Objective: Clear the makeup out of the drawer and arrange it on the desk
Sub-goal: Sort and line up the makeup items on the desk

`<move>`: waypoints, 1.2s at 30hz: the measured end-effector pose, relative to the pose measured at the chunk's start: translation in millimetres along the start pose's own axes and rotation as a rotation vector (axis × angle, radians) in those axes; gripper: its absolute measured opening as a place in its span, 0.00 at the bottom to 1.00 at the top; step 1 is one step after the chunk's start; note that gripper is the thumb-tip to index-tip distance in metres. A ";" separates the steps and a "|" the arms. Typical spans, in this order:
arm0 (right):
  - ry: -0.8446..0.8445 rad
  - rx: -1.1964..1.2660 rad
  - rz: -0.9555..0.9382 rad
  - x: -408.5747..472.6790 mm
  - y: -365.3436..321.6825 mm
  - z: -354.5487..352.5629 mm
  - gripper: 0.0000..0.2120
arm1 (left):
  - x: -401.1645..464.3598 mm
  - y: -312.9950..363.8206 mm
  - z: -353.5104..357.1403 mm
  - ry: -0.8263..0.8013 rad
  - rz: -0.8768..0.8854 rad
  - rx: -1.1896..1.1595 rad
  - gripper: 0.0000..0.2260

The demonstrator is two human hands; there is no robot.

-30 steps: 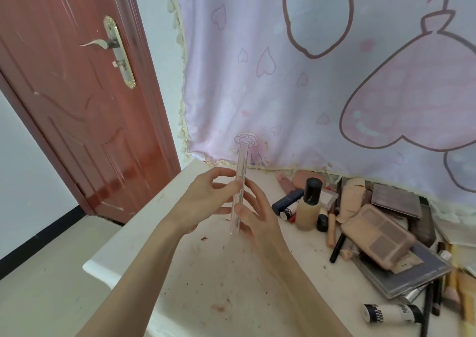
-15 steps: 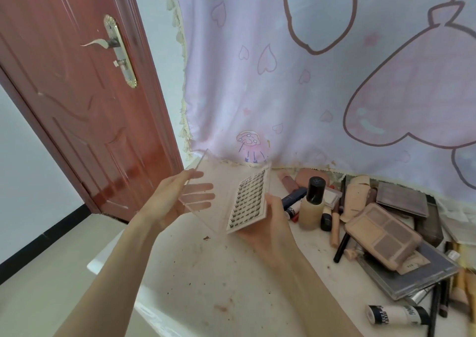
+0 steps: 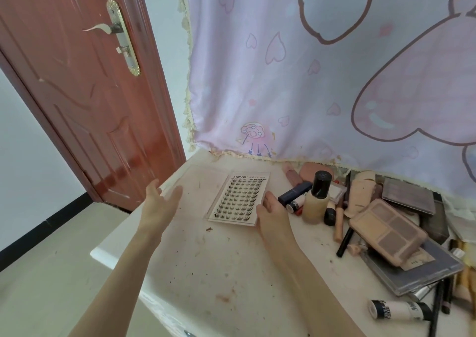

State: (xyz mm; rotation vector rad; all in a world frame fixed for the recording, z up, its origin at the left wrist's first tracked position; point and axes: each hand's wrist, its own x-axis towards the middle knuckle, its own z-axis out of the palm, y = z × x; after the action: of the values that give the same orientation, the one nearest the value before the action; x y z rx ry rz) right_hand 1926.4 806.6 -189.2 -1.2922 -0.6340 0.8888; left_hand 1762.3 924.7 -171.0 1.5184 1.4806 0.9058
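We see the lash tray (image 3: 238, 199) lying open on the desk (image 3: 206, 264), left of the makeup pile (image 3: 386, 223). Our right hand (image 3: 273, 214) pinches its near right corner; our left hand (image 3: 157, 205) hovers beside it, fingers spread and empty.

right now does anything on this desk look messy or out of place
Yes. The white desk top is stained and flecked with dark crumbs. At its right, makeup is heaped: a peach eyeshadow palette lies tilted on a grey flat case. The clear false-lash tray lies flat, the right hand at its edge.
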 end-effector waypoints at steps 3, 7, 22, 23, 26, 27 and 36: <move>0.003 -0.387 -0.138 -3.4 5.7 -2.9 0.14 | -9.8 -6.5 0.8 -0.077 0.109 0.229 0.40; 0.010 -0.556 -0.164 -3.7 5.6 -8.5 0.15 | -29.5 -17.6 9.5 -0.163 0.148 0.352 0.53; -0.039 -1.123 -0.217 14.5 4.7 7.6 0.30 | -4.2 -18.3 28.2 -0.096 0.220 0.692 0.50; -0.032 -1.104 -0.200 17.4 2.4 9.5 0.30 | 2.6 -17.4 29.2 -0.104 0.219 0.710 0.49; 0.016 -1.066 -0.181 28.3 -0.6 13.9 0.28 | 19.0 -15.6 34.9 -0.133 0.214 0.765 0.50; 0.040 -1.067 -0.185 32.6 0.6 14.7 0.27 | 23.2 -15.2 37.6 -0.134 0.215 0.777 0.50; 0.080 -1.290 -0.221 51.1 12.7 20.8 0.27 | 39.0 -7.0 54.7 -0.076 0.218 0.822 0.51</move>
State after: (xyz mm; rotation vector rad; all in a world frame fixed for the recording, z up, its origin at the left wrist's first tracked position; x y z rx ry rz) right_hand 1934.1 861.3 -201.7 -2.2978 -1.3518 0.1489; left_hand 1811.2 959.9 -201.6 2.3021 1.7568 0.3333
